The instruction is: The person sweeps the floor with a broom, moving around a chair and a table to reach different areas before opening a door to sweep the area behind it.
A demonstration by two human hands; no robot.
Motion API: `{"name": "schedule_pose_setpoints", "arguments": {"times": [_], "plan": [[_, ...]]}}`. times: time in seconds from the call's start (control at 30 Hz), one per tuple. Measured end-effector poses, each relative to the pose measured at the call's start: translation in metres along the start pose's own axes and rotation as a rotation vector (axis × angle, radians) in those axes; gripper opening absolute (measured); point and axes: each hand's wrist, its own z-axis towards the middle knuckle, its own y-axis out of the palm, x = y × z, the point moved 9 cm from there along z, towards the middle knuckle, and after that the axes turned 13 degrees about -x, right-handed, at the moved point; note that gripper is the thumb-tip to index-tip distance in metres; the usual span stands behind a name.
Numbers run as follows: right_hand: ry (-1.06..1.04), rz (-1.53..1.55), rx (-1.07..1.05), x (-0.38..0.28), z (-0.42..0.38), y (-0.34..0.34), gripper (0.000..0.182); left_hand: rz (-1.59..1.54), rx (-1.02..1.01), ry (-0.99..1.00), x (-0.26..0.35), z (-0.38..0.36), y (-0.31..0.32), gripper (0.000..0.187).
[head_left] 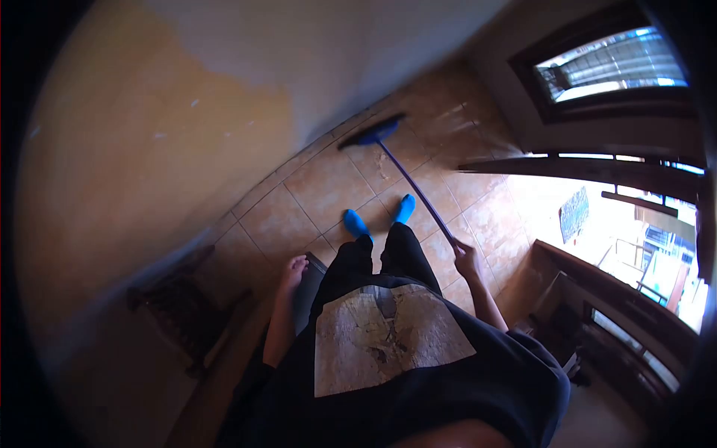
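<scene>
A broom (pixel 414 184) with a blue and dark head slants across the tiled floor (pixel 317 185), its head near the foot of the wall. My right hand (pixel 467 259) is wrapped round the upper part of its purple handle. On the other side, my left hand (pixel 296 267) hangs by my thigh with its fingers curled, beside the edge of a dark flat object (pixel 308 287); whether it grips that edge is too small to tell. Some light debris (pixel 383 166) lies on the tiles just below the broom head.
A yellow and white wall (pixel 172 112) runs along the left. Dark carved wooden furniture (pixel 183 313) stands at the lower left. At the right are a window (pixel 609 66) and a bright open doorway (pixel 541 205). My feet wear blue socks (pixel 355 223).
</scene>
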Motion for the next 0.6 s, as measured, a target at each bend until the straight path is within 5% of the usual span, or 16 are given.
{"name": "schedule_pose_setpoints", "arguments": {"times": [0.2, 0.3, 0.47, 0.57, 0.6], "plan": [[0.023, -0.061, -0.063, -0.073, 0.124, 0.031, 0.037, 0.413, -0.152, -0.055, -0.001, -0.012, 0.023, 0.023], [0.041, -0.108, -0.092, -0.018, 0.15, 0.046, 0.041, 0.046, -0.073, -0.143, -0.012, -0.004, 0.01, 0.024], [0.253, 0.045, -0.081, 0.071, 0.05, 0.009, 0.035, 0.23, -0.187, 0.131, 0.139, 0.044, 0.101, 0.026], [0.397, 0.094, -0.074, 0.086, -0.001, -0.031, 0.027, 0.621, -0.434, 0.202, 0.252, 0.1, 0.224, 0.025], [0.322, 0.127, 0.036, 0.099, -0.006, -0.037, 0.022, 0.836, -0.447, 0.362, 0.309, 0.1, 0.28, 0.023]]}}
